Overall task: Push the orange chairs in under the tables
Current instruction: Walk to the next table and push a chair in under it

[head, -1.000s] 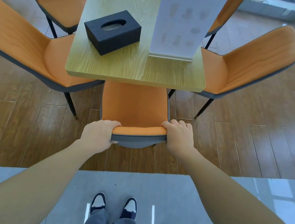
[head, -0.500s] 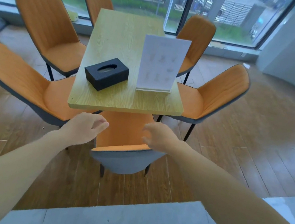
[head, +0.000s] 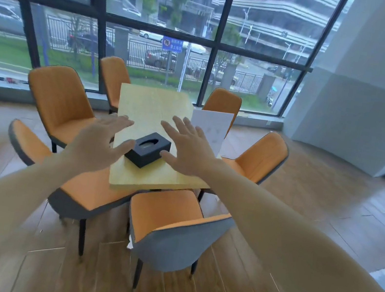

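Observation:
A light wooden table [head: 144, 178] stands in the middle with several orange chairs around it. The nearest chair [head: 171, 229] has a grey back and its seat partly under the table's near end. My left hand [head: 99, 142] and my right hand [head: 188, 147] are raised in front of me above the table, both empty with fingers spread, well clear of that chair. Another orange chair [head: 80, 193] stands at the near left corner, one more [head: 60, 102] behind it on the left, and one [head: 261, 155] on the right side.
A black tissue box [head: 148, 149] and a white upright menu card [head: 211, 128] are on the table. Two more orange chairs [head: 113, 78] stand at the far end by the large windows. A grey wall [head: 374, 100] is at the right. The floor is wood, with grey tile nearest me.
Both hands let go of the near chair's backrest and rose, opening over the table. My view lifted from the floor to the table and windows.

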